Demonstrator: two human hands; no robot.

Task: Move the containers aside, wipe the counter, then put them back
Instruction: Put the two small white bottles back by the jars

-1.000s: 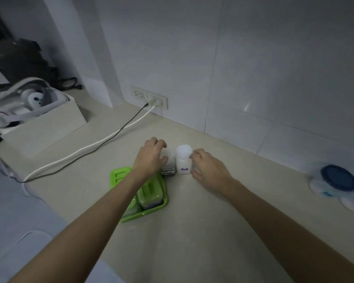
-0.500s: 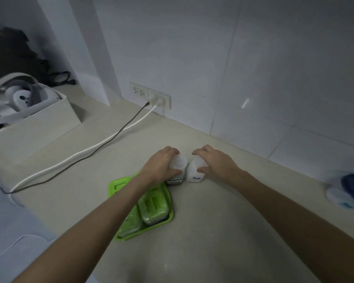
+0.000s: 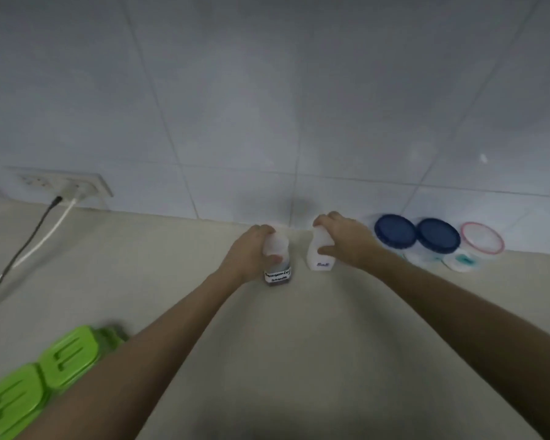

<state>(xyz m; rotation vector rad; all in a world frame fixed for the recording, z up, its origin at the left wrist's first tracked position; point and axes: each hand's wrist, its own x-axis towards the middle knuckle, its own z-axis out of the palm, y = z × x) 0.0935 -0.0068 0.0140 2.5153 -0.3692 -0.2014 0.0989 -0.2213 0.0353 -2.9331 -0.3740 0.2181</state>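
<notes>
My left hand [image 3: 251,254] grips a small translucent jar with dark contents and a black-lettered label [image 3: 278,273]. My right hand [image 3: 346,241] grips a small white jar with a blue "Salt" label [image 3: 319,260]. Both jars are side by side near the back of the beige counter [image 3: 283,344], close to the tiled wall. I cannot tell whether they rest on the counter or hang just above it. Two blue-lidded tubs [image 3: 396,231] [image 3: 438,236] and a clear pink-rimmed tub [image 3: 482,238] stand to the right against the wall.
Green lidded containers [image 3: 45,373] lie at the lower left of the counter. A wall socket [image 3: 62,184] at the left holds a black cable [image 3: 29,239] and a white cable [image 3: 43,239] running along the counter to the left.
Both hands have closed on the two jars and carried them right and toward the wall, away from the green containers. The view has swung right, bringing the blue-lidded tubs closer.
</notes>
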